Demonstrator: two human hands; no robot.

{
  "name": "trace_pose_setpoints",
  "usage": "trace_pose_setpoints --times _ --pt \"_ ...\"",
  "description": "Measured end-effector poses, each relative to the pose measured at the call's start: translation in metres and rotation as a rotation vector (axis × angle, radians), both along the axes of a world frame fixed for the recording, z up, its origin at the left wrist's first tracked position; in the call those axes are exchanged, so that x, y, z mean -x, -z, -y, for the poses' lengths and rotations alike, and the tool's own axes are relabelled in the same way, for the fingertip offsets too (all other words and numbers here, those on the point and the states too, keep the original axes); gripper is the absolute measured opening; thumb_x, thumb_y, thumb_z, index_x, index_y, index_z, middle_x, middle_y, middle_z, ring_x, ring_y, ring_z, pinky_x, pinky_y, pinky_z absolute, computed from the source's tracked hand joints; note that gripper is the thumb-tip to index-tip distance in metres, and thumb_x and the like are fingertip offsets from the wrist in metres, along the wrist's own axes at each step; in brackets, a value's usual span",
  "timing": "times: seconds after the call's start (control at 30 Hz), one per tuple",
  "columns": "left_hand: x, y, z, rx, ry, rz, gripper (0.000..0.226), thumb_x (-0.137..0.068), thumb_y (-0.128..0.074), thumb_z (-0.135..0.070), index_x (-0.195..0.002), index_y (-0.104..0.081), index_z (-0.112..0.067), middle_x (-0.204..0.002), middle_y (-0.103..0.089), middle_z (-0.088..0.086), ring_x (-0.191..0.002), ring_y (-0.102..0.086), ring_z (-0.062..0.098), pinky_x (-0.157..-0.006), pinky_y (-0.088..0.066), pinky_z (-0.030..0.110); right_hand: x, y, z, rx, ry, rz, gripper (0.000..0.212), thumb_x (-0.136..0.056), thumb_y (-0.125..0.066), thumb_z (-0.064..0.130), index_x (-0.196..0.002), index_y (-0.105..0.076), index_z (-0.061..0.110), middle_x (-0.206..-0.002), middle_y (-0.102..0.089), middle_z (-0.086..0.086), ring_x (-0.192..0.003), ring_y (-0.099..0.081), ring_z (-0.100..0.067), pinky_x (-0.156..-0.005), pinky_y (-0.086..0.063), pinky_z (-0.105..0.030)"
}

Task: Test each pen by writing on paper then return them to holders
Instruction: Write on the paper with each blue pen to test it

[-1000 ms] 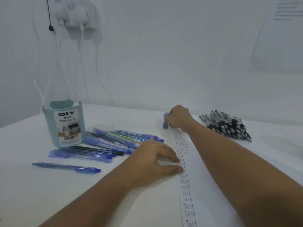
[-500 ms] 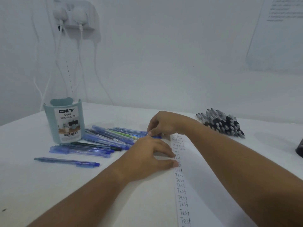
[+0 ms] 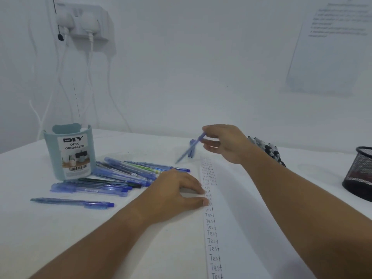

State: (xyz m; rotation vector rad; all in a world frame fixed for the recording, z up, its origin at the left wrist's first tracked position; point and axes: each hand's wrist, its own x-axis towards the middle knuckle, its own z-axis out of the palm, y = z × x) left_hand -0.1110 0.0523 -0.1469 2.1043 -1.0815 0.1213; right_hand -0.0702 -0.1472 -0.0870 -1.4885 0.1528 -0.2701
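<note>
My right hand (image 3: 225, 143) is raised above the far end of the paper (image 3: 237, 208) and pinches a blue pen (image 3: 190, 148) that slants down to the left. Two more blue pens (image 3: 192, 153) lie just behind it on the table. My left hand (image 3: 175, 193) rests flat with straight fingers on the paper's left edge, beside a column of "Test" words. A pile of blue pens (image 3: 120, 174) lies left of that hand. One blue pen (image 3: 72, 202) lies apart at the front. The light blue desk organizer (image 3: 69, 152) stands at the left.
A heap of black-and-clear pens (image 3: 269, 150) lies behind my right forearm. A black mesh holder (image 3: 359, 174) stands at the right edge. A wall socket (image 3: 84, 22) with white cables hangs over the organizer. A printed sheet (image 3: 330, 47) is on the wall.
My right hand dipped to the blue pile, then rose to the far end of the paper with a blue pen pinched. My left hand stayed on the paper.
</note>
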Motion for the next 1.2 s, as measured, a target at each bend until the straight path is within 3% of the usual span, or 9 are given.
trace_pose_setpoints --times 0.13,0.2,0.3,0.53,0.7,0.8,0.9,1.0,1.2 --pt "0.0 0.0 -0.001 0.005 0.002 -0.01 0.028 -0.074 -0.075 -0.042 -0.098 -0.075 -0.026 -0.099 -0.067 -0.021 -0.102 -0.047 -0.019 -0.078 -0.031 -0.005 0.016 0.0 0.024 -0.204 0.119 0.065 0.015 -0.101 -0.053 0.022 -0.108 -0.061 0.011 -0.1 -0.065 -0.014 -0.087 -0.072 -0.034 -0.082 -0.058 -0.05" --pt "0.001 0.0 -0.001 0.006 0.003 -0.012 0.028 -0.074 -0.075 -0.042 -0.097 -0.075 -0.026 -0.099 -0.067 -0.022 -0.101 -0.047 -0.02 -0.078 -0.031 -0.006 0.024 0.003 0.028 -0.287 0.181 0.108 0.02 -0.103 -0.048 0.024 -0.117 -0.058 0.013 -0.086 -0.059 -0.012 -0.065 -0.066 -0.025 -0.065 -0.059 -0.038" --pt "0.002 0.0 -0.001 0.005 0.006 -0.019 0.027 -0.075 -0.075 -0.041 -0.097 -0.075 -0.025 -0.098 -0.066 -0.023 -0.099 -0.047 -0.022 -0.076 -0.03 -0.006 0.033 0.007 0.029 -0.259 0.295 0.076 0.025 -0.105 -0.042 0.028 -0.126 -0.054 0.024 -0.074 -0.045 -0.005 -0.043 -0.033 -0.011 -0.04 -0.031 -0.02" --pt "0.003 0.0 -0.001 -0.016 0.005 -0.001 0.026 -0.075 -0.074 -0.043 -0.096 -0.075 -0.026 -0.097 -0.066 -0.025 -0.099 -0.048 -0.021 -0.079 -0.032 -0.005 0.048 0.011 0.025 -0.246 0.381 0.026 0.006 -0.096 -0.055 0.018 -0.1 -0.058 0.019 -0.067 -0.044 -0.004 -0.038 -0.028 -0.011 -0.036 -0.022 -0.02" --pt "0.003 0.0 -0.002 -0.021 0.015 0.012 0.026 -0.077 -0.073 -0.041 -0.097 -0.075 -0.025 -0.097 -0.065 -0.025 -0.099 -0.046 -0.024 -0.077 -0.03 -0.006 0.061 0.008 0.026 -0.326 0.213 0.129 0.033 -0.093 -0.045 -0.01 -0.119 -0.049 0.01 -0.085 -0.061 -0.019 -0.051 -0.045 -0.014 -0.046 -0.043 -0.021" --pt "0.003 0.001 -0.002 -0.021 0.011 0.013 0.025 -0.076 -0.073 -0.042 -0.096 -0.075 -0.027 -0.098 -0.064 -0.026 -0.1 -0.046 -0.023 -0.077 -0.029 -0.007 0.071 0.01 0.026 -0.177 0.148 0.112 0.022 -0.098 -0.052 -0.001 -0.12 -0.052 -0.003 -0.099 -0.068 -0.019 -0.07 -0.062 -0.021 -0.068 -0.06 -0.028" --pt "0.001 0.003 -0.002 -0.039 -0.017 0.023 0.026 -0.074 -0.072 -0.048 -0.095 -0.074 -0.033 -0.105 -0.062 -0.028 -0.105 -0.046 -0.017 -0.08 -0.027 -0.007 0.081 0.018 0.026 0.132 0.219 0.035 0.025 -0.103 -0.049 0.026 -0.109 -0.058 0.003 -0.085 -0.075 -0.005 -0.066 -0.054 -0.018 -0.06 -0.05 -0.025" --pt "0.0 0.005 -0.002 -0.045 -0.025 0.011 0.024 -0.074 -0.072 -0.049 -0.095 -0.073 -0.036 -0.112 -0.06 -0.029 -0.107 -0.046 -0.018 -0.084 -0.025 -0.008 0.087 0.03 0.024 0.094 0.196 0.048 0.024 -0.105 -0.041 0.034 -0.11 -0.042 0.01 -0.077 -0.073 -0.015 -0.052 -0.053 -0.02 -0.048 -0.045 -0.026" --pt "0.002 0.004 -0.003 -0.068 -0.034 -0.003 0.029 -0.076 -0.071 -0.048 -0.102 -0.072 -0.035 -0.097 -0.06 -0.036 -0.104 -0.045 -0.021 -0.08 -0.029 -0.008 0.09 0.044 0.012 0.032 0.089 0.094 0.032 -0.091 -0.062 -0.004 -0.104 -0.038 0.013 -0.081 -0.06 -0.019 -0.061 -0.062 -0.026 -0.059 -0.057 -0.031"
